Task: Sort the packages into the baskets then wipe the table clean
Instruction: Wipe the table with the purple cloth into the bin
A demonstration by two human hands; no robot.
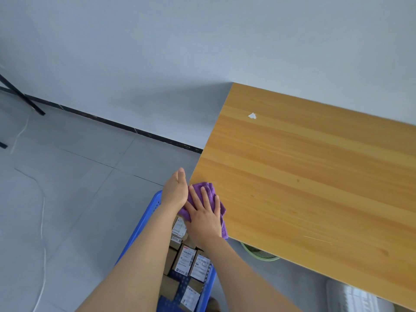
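Grey floor tiles are running under the wooden table (315, 176) on your right. Your right hand (203, 216) is pressing flat, fingers spread, on the purple cloth (206, 186) at the table's left edge. Your left hand (175, 191) is hovering just beside it, off the edge, fingers straight, holding nothing. Packages (186, 258) are lying in the blue basket (146, 219) below your arms; a green basket (254, 252) is showing under the table. A white scrap (252, 115) is sitting well apart on the tabletop.
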